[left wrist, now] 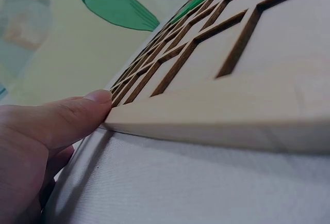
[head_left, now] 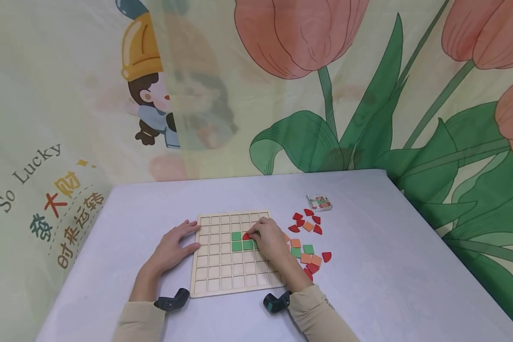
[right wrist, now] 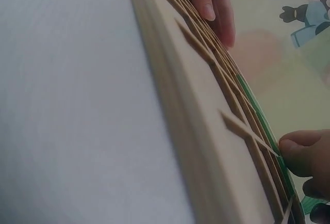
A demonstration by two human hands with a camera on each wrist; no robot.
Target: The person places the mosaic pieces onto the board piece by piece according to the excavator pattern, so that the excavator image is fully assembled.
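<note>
1. Under the right hand, fingertips are pinching a red piece into a cell of the wooden grid board, just beside the green tiles.
2. The left hand is lying open, fingers straight and bracing the board's left edge.
3. Judgement: the piece is handling as thin, light and rigid; its edges are offering the best hold.
4. Loose pieces are lying right of the grip.

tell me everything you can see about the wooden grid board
The wooden grid board is pale, square and flat on the grey table, its face cut into small square cells. Three green tiles and a red piece sit near its middle. The left hand rests on its left edge; the right hand pinches the red piece.
</note>
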